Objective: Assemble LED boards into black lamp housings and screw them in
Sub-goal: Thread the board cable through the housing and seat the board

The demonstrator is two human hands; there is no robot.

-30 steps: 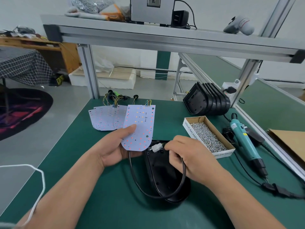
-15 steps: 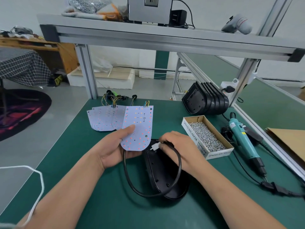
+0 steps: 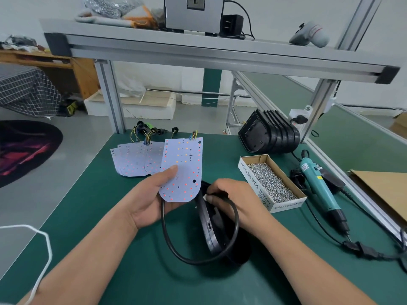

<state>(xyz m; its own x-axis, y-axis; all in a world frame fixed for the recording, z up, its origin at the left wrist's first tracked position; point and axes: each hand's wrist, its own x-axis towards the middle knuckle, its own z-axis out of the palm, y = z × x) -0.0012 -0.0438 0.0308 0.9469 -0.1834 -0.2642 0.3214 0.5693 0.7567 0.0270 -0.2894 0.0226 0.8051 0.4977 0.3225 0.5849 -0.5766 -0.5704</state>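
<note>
- The left hand (image 3: 152, 194) is holding one LED board (image 3: 184, 170) up in the middle of the frame. Its grip is pinching the board's lower edge, with the thumb on top and the fingers under it.
- The right hand (image 3: 231, 199) is sitting just right of that board. Its grip is curling round the end of a black cable (image 3: 176, 247), close to a small white plug (image 3: 207, 197).
- The cable is making a big loop below both hands and round a black lamp housing (image 3: 209, 230). The housing is standing tilted on its edge on the green tabletop (image 3: 99, 227), under the right hand.
- More LED boards (image 3: 134, 159) are lying in a fanned pile on the tabletop, upper left of the held board, with colored wires at their top ends.
- A row of black housings (image 3: 271, 137) is leaning together at the upper right.
- A cardboard box of silver screws (image 3: 272, 183) is lying right of the hands.
- A teal electric screwdriver (image 3: 319, 188) is lying just beside the box, at the right.
</note>
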